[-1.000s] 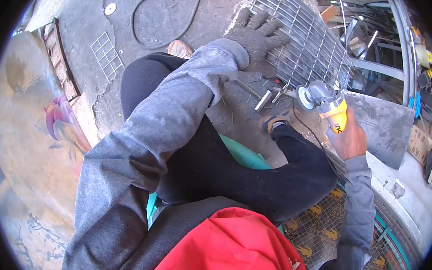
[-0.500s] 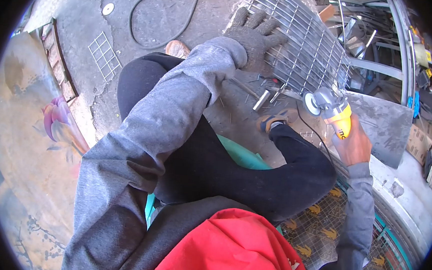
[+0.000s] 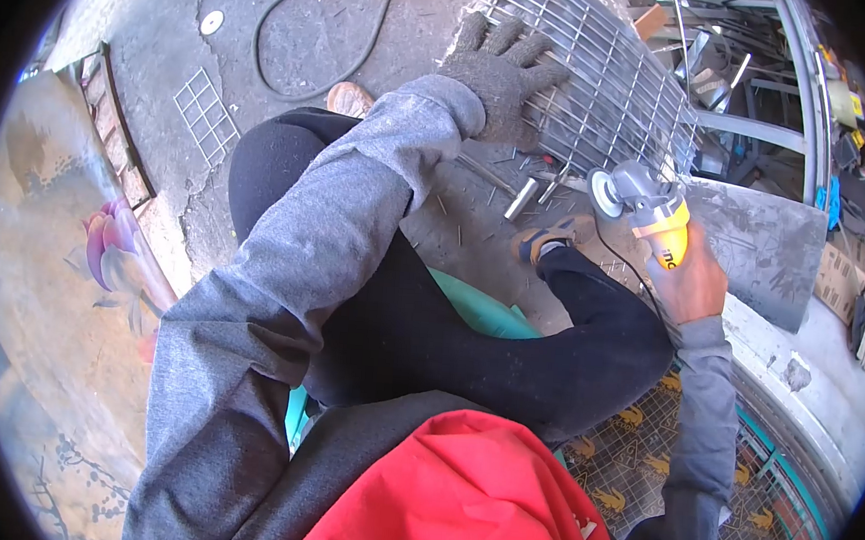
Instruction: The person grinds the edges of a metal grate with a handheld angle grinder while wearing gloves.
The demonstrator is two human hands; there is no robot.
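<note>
My left hand (image 3: 503,77), in a dark grey knitted glove, lies with spread fingers on the near left edge of a welded wire mesh panel (image 3: 605,91). My bare right hand (image 3: 690,283) is wrapped round the yellow body of an angle grinder (image 3: 661,224). The grinder's round disc points left, close to the near corner of the mesh. From the tool a dark cord runs down past my knee. A hammer (image 3: 521,198) lies on the floor between my left hand and my shoe.
A small mesh offcut (image 3: 206,116), a pale disc (image 3: 211,23) and a looped dark hose (image 3: 259,49) lie on the concrete at left. Metal scrap and frames (image 3: 756,92) crowd the upper right, with a grey sheet (image 3: 755,247) below. A flower-printed board (image 3: 61,274) stands at far left.
The grinder and my right hand have moved slightly left, with the disc shifting toward the mesh's near corner. My left hand stays spread on the mesh.
</note>
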